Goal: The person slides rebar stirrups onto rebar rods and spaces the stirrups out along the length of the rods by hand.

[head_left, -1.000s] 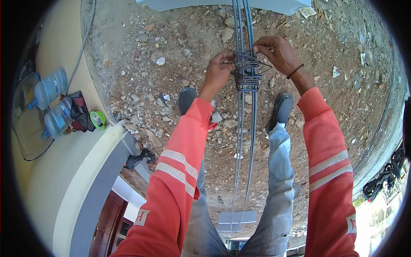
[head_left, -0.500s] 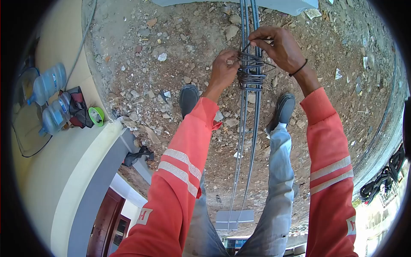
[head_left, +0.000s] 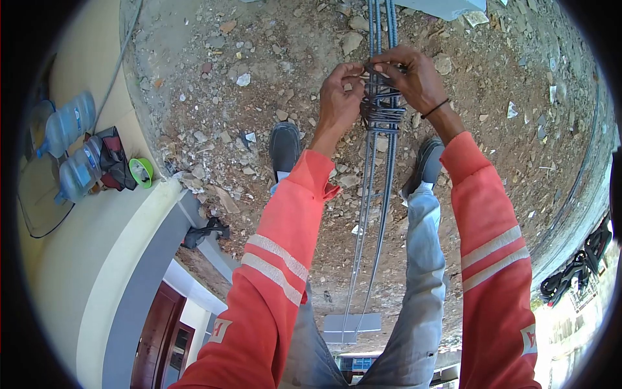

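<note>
The rings (head_left: 386, 117) lie wrapped about the long rods (head_left: 390, 152), bunched directly below and between the two hands. By the right grip (head_left: 418, 79) a dark ring seems to be pinched between thumb and fingertips at the top of the bunch. The left grip (head_left: 340, 97) is narrowed at the left edge of the same bunch, its fingertips close to the right ones; whether metal is held in it cannot be told, as the contact is hidden. The rods run on past both hands and down between the shoes (head_left: 285, 149), above the stony ground (head_left: 246, 110). The rings look like thin bent steel: stiff, springy, light singly, not fragile, but apt to snag on one another. One ring is best taken by its bent corner or a straight side, clear of its neighbours; the rods, long and heavier, would be better held full-handed, beside the bunch.
</note>
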A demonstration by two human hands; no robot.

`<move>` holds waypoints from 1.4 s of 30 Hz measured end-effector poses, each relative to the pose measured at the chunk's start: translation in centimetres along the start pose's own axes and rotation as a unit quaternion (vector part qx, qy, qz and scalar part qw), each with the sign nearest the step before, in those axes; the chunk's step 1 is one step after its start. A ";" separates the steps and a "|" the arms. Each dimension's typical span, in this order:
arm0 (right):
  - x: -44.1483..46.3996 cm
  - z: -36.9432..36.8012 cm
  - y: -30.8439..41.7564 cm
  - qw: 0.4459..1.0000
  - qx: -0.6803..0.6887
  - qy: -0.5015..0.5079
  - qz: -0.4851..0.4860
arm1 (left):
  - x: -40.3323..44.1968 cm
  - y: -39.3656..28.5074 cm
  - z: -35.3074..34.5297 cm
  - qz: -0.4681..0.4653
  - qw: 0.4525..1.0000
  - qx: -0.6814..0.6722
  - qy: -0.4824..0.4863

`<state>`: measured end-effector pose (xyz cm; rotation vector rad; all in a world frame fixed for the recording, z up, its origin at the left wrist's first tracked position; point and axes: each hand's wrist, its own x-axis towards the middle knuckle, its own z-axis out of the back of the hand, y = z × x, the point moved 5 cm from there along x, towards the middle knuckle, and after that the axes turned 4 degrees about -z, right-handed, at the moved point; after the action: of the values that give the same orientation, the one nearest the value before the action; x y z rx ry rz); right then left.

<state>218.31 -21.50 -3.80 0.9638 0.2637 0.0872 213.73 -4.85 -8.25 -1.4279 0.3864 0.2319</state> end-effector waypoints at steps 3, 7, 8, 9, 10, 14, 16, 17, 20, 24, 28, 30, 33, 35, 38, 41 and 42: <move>-0.6 0.5 -1.4 0.998 0.028 0.013 -0.047 | 0.8 0.1 -0.2 0.091 0.995 -0.021 0.025; -0.8 0.3 -0.8 0.996 0.032 0.000 -0.089 | 0.9 -1.0 -0.8 0.066 0.997 -0.027 -0.008; -0.9 0.3 -0.8 0.995 0.030 0.000 -0.090 | 0.7 -1.3 -0.9 0.068 0.995 -0.065 -0.027; -0.9 0.4 -0.8 0.997 -0.012 -0.013 -0.072 | 0.6 -1.5 -1.1 0.068 0.991 -0.103 -0.045; -0.7 0.3 -0.6 0.997 -0.052 -0.027 -0.052 | 0.8 -1.5 -1.1 0.065 0.992 -0.103 -0.045; -1.2 0.2 -0.1 0.995 -0.096 -0.014 0.004 | 1.0 -0.9 -0.9 0.030 0.991 -0.125 -0.047; -1.9 0.6 0.9 0.991 -0.130 -0.024 0.028 | 1.0 -1.2 -1.0 0.015 0.989 -0.137 -0.055; -2.0 0.8 0.8 0.991 -0.131 -0.024 0.026 | 0.9 -1.4 -1.1 -0.002 0.995 -0.076 -0.058; -1.4 0.9 -0.1 0.989 -0.149 0.005 0.010 | 0.9 -2.5 -1.0 -0.041 0.997 0.045 -0.050; 0.3 2.8 0.4 0.986 -0.152 -0.051 0.053 | 0.4 -1.7 -1.1 -0.105 0.987 0.124 0.003; 0.2 1.9 -0.3 0.975 -0.190 0.013 0.114 | -0.3 -1.3 -0.5 -0.119 0.988 0.093 -0.004; -1.6 3.4 0.3 0.983 -0.156 -0.078 0.060 | -1.5 -1.3 0.8 -0.095 0.981 0.143 -0.089; -6.1 2.9 -4.7 0.978 -0.195 -0.058 -0.042 | -3.7 1.6 0.5 -0.027 0.992 0.107 -0.057; -8.5 1.2 -7.6 0.974 -0.216 -0.049 -0.057 | -5.2 1.6 -0.3 -0.035 0.995 0.081 -0.035; -9.7 -0.1 -8.7 0.985 -0.164 -0.048 -0.023 | -5.9 1.8 -1.0 -0.030 0.999 0.031 -0.017; -8.8 -0.8 -9.8 0.988 -0.074 0.004 -0.139 | -6.0 1.7 -0.9 -0.040 0.999 0.025 -0.008; -8.6 -0.1 -9.1 0.987 -0.075 0.003 -0.139 | -6.1 0.5 -0.9 -0.090 0.992 0.088 -0.015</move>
<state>209.58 -28.22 -9.75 0.7690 0.3890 -0.1435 207.88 -5.19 -6.37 -1.2762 0.2448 0.0697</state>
